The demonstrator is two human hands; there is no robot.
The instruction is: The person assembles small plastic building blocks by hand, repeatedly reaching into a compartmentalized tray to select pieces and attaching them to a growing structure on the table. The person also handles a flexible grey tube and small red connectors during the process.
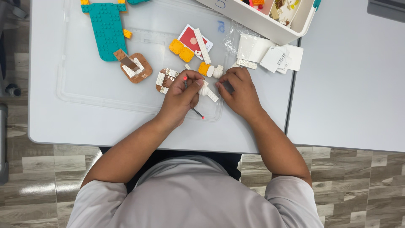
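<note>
My left hand (180, 98) is closed around a thin black stick with red tips (197, 112) and pinches a small white brick piece (208, 90) with its thumb. My right hand (238, 89) meets it from the right, fingertips on the same white piece. Both hands rest on a clear plastic tray lid (84, 90) on the white table (63, 122). Just left of my left hand lies a round brown plate with white bricks (165, 79). Small orange and white pieces (209, 69) sit just beyond my fingers.
A teal brick plate (105, 29) and a brown round build (136, 67) lie at the left. Yellow bricks (181, 50), a red card (192, 40), a long white brick (202, 46), empty clear bags (270, 55) and a white parts box (270, 17) sit at the back.
</note>
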